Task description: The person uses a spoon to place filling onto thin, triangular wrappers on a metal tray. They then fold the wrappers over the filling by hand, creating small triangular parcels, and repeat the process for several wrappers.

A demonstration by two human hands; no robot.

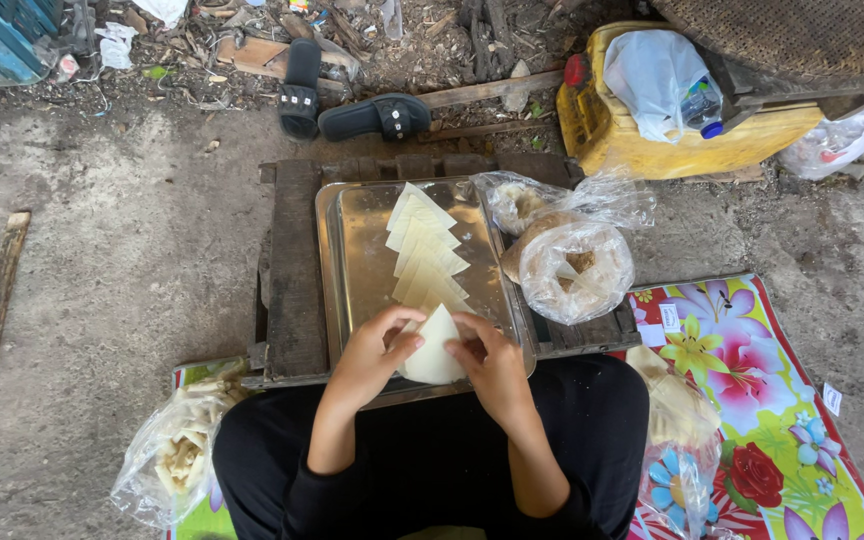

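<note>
At the near edge of the metal tray (352, 250), both hands meet on 1 pale triangular wrapper (434, 345). Left hand (377, 352) pinches its left edge, fingers curled narrow; right hand (487, 358) pinches the right edge likewise. Wrapper apex points away from the person, rounded base toward the lap; long axis runs near-to-far. Row of folded wrappers (424, 250) lies overlapped beyond it, same heading. Tray sits on a wooden pallet (294, 270). Bagged filling (574, 268) just right of tray; bag of strips (177, 450) at left knee.
</note>
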